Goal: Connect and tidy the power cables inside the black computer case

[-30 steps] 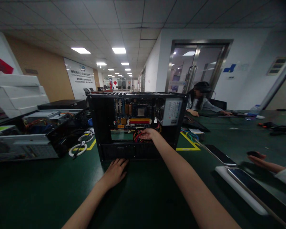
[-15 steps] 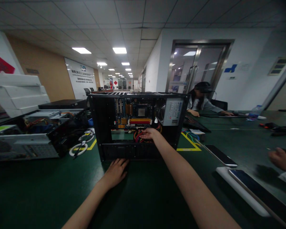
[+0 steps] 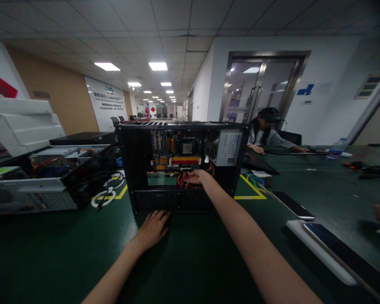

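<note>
The right hand point(image 3: 198, 176) is reaching into the open computer case point(image 3: 135, 166), fingers curling at the red and yellow cables point(image 3: 182, 180) below the motherboard point(image 3: 177, 147); whether it is clamping them, I cannot tell. The left hand point(image 3: 152, 230) is lying flat, fingers spread, on the green counter point(image 3: 193, 249), touching the case's lower edge. The case is standing upright mid-counter.

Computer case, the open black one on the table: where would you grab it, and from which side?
Probably by its two upright side walls, one hand each, coming from the open side facing the camera. The computer case stands upright with that panel off, leaving the wall edges bare. Avoid the inside, where the right hand is among loose cables.
</note>
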The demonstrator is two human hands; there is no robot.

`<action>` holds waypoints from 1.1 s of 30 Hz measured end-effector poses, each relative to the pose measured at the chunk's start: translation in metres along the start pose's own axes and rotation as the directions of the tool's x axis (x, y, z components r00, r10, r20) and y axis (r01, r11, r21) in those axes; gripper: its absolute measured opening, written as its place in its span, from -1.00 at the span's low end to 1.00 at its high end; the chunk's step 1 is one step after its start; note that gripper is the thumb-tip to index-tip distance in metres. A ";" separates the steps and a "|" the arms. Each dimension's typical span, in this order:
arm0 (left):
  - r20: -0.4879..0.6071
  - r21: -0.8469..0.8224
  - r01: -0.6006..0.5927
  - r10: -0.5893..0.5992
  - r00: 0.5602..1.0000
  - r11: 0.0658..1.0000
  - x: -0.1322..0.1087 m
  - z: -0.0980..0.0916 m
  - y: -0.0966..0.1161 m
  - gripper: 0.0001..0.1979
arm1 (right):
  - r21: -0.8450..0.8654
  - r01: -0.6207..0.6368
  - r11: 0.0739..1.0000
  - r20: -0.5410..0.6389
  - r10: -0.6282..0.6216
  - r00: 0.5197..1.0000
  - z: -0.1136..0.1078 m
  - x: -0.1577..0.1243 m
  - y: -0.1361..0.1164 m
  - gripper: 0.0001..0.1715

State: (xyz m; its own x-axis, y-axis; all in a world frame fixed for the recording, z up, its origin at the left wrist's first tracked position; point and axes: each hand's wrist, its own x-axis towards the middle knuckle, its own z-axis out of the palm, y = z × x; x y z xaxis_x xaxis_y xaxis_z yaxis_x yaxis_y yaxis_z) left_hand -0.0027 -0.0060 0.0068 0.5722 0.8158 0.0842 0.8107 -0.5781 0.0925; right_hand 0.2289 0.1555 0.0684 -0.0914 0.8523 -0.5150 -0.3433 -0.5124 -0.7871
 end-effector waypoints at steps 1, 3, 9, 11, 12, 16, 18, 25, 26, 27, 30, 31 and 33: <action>0.001 0.001 0.001 -0.001 1.000 1.000 0.000 0.000 0.000 -0.50 | -0.004 0.005 1.000 -0.002 -0.005 1.000 0.000 0.001 0.000 -0.85; 0.004 0.003 0.001 -0.001 1.000 1.000 0.000 0.000 0.000 -0.50 | -0.004 0.023 1.000 -0.002 -0.023 1.000 0.001 0.002 0.000 -0.82; -0.011 0.009 -0.014 0.014 1.000 1.000 0.000 0.004 -0.003 -0.49 | 0.017 0.043 0.999 0.014 -0.043 0.999 0.001 0.005 -0.001 -0.87; -0.013 0.009 -0.018 0.018 1.000 1.000 0.000 0.005 -0.004 -0.48 | 0.011 0.050 0.999 0.017 -0.050 0.999 0.000 0.005 -0.001 -0.87; -0.013 0.009 -0.018 0.018 1.000 1.000 0.000 0.005 -0.005 -0.48 | 0.010 0.053 0.999 0.016 -0.053 0.998 0.000 0.005 -0.001 -0.87; -0.011 0.017 -0.017 0.017 1.000 1.000 0.001 0.006 -0.005 -0.49 | 0.019 0.033 0.999 0.038 -0.033 0.999 -0.001 0.005 -0.001 -0.88; -0.006 0.021 -0.014 0.014 1.000 1.000 0.001 0.005 -0.004 -0.49 | 0.041 0.024 0.999 0.048 -0.026 0.998 -0.001 0.005 -0.001 -0.88; -0.004 0.023 -0.011 0.011 1.000 1.000 0.001 0.002 -0.002 -0.49 | 0.013 0.032 0.999 0.031 -0.032 0.999 0.001 -0.001 -0.001 -0.90; -0.003 0.021 -0.012 0.012 1.000 1.000 0.001 0.002 -0.002 -0.49 | 0.001 0.032 0.999 0.025 -0.032 0.999 0.002 -0.003 0.000 -0.91; -0.001 0.018 -0.010 0.010 1.000 1.000 0.000 0.001 -0.002 -0.50 | -0.010 0.032 0.999 0.024 -0.032 0.999 0.002 -0.005 0.000 -0.91; 0.001 0.007 0.000 0.000 1.000 1.000 0.000 0.002 -0.002 -0.50 | -0.062 0.030 0.998 0.039 -0.028 0.999 0.004 -0.012 0.001 -0.93; -0.001 0.007 0.000 0.000 1.000 1.000 0.000 0.002 -0.002 -0.50 | -0.091 0.032 0.995 0.042 -0.028 0.999 0.004 -0.014 0.001 -0.94; -0.005 0.010 -0.005 0.005 1.000 1.000 0.001 0.004 -0.003 -0.49 | -0.158 0.040 0.987 0.025 -0.037 0.999 0.004 -0.017 0.002 -0.95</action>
State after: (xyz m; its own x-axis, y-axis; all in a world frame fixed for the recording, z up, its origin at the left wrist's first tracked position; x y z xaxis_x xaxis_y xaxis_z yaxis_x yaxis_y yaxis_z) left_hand -0.0043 -0.0033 0.0027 0.5759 0.8126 0.0899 0.8088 -0.5823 0.0823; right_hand 0.2259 0.1401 0.0767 -0.1016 0.8729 -0.4771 -0.1947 -0.4878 -0.8510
